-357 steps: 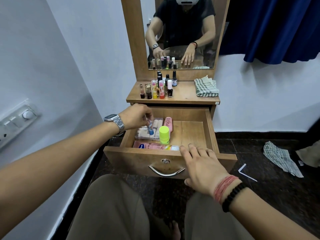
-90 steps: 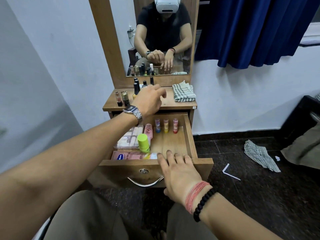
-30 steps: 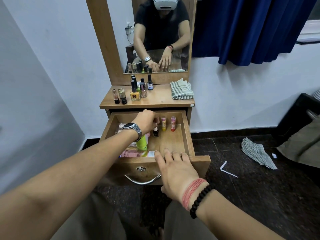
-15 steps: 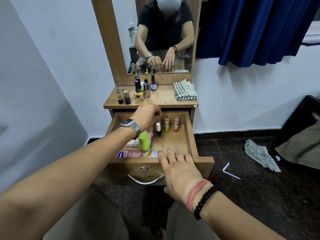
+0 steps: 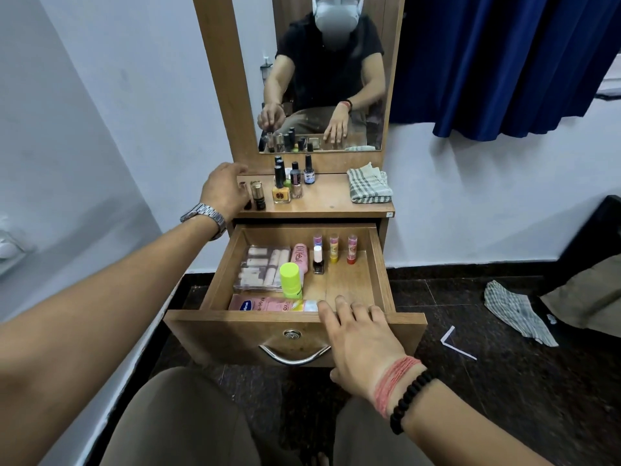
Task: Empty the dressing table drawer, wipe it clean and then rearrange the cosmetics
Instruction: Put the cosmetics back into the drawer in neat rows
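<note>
Wooden drawer (image 5: pixel 379 264), frame centre, open, holding small cylindrical tubes (image 5: pixel 333 247). Right hand (image 5: pixel 361 344) flat, fingers straight on its front edge. Left hand (image 5: pixel 224 190) at tabletop (image 5: pixel 329 203) bottles (image 5: pixel 281 188); grip cannot be told.

A dark blue curtain (image 5: pixel 497 62) is hung at the upper right, against a white wall (image 5: pixel 470 196). A dark tiled floor (image 5: pixel 504 381) is seen below it. On the floor, well to the right of the furniture, a checked rag (image 5: pixel 515 312) is spread out loosely, and a bent white strip (image 5: pixel 455 344) is laid near it, closer to the viewer. A tan bundle of fabric (image 5: pixel 591 290) is seen at the right edge, just beside the rag, with a dark object (image 5: pixel 584 230) behind it. A white switch plate (image 5: pixel 10 247) is fixed to the left wall, at the left edge of the view.
</note>
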Motion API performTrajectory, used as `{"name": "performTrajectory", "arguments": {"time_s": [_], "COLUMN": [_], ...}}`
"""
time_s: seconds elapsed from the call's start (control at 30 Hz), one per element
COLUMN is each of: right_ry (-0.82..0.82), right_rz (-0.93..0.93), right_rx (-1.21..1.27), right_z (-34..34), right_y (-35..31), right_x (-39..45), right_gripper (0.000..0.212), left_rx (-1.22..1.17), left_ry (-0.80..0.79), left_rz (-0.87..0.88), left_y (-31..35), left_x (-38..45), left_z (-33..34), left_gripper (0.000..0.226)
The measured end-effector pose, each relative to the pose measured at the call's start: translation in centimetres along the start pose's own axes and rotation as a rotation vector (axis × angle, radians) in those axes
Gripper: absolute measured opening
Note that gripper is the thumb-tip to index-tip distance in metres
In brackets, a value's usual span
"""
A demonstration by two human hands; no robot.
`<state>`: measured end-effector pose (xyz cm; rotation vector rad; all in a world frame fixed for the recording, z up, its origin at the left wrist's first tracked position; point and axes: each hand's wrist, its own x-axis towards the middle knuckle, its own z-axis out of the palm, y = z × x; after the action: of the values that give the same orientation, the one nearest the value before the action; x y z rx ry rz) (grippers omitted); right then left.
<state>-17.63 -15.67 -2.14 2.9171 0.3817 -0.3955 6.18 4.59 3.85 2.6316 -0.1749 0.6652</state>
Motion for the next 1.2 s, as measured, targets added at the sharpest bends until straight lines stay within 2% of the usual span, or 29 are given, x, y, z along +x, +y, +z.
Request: {"name": "performTrajectory", "arguments": {"time_s": [0.17, 0.5, 0.63, 0.73, 0.87, 1.0, 1.2], "right_ry": [0.013, 0.010, 0.001, -0.002, 0.007, 0.003, 0.016], "right_rz": [-0.008, -0.016, -0.018, -0.013, -0.001, 0.001, -0.007], "right_rx": [0.017, 0.029, 0.038, 0.037, 0.025, 0.024, 0.053], "right_z": [0.0, -0.1, -0.1, -0.2, -0.1, -0.2, -0.1], "right_y": [0.1, 0.2, 0.2, 0.2, 0.0, 0.0, 0.2], "right_x": [0.0, 0.1, 0.1, 0.2, 0.1, 0.0, 0.0], "right_gripper": [0.089, 0.090, 0.092, 0.090, 0.091, 0.093, 0.089], "left_rx": [0.021, 0.021, -0.028, -0.099, -0.227, -0.118, 0.062], "left_ry": [-0.058, -0.055, 0.050, 0.095, -0.065, -0.235, -0.305], "left_rz": [-0.015, 0.020, 0.049, 0.146, 0.323, 0.521, 0.549], "left_y": [-1.2, -1.7, -1.8, -0.4, 3.8, 7.2, 9.0], "left_x": [0.5, 0.5, -0.8, -1.8, -3.7, -6.0, -7.5], "left_z": [0.4, -0.6, -2.5, -3.5, -2.9, 0.4, 5.5], "left_gripper": [0.030, 0.012, 0.010, 0.009, 0.013, 0.016, 0.019]}}
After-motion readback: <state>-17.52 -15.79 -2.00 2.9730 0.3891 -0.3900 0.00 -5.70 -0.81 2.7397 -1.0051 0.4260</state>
